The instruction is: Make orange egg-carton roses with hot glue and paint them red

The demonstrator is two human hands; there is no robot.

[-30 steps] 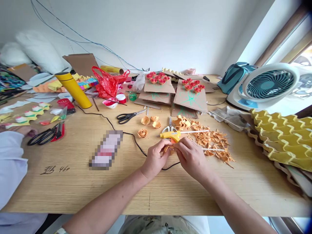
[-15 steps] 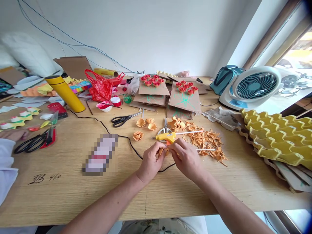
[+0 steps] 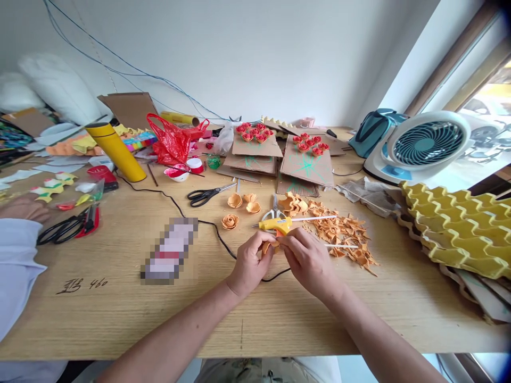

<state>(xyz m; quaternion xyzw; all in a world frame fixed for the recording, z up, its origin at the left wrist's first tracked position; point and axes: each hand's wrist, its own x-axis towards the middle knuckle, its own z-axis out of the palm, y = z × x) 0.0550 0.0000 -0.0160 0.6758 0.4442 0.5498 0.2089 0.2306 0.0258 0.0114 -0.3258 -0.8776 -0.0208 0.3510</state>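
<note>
Between my hands is a small orange flower piece, partly hidden by fingers. My left hand pinches it from the left. The fingertips of my right hand are pressed together at its right side. Just behind them lies a yellow glue gun with a white glue stick in its back, its nozzle pointing left. An orange rose and several cupped orange flowers sit to the left and behind. Orange scraps are heaped on the right. White-handled scissors lie behind the glue gun.
Black scissors, a blurred flat object and a black cord lie left. Red flowers stand on cardboard behind. Yellow egg trays and a fan are right. Another person's hand rests far left.
The view has shifted slightly, moving the table items rightward in the picture. At the far left, more of the other person's hand and sleeve shows. My hands keep nearly the same pose around the flower piece.
</note>
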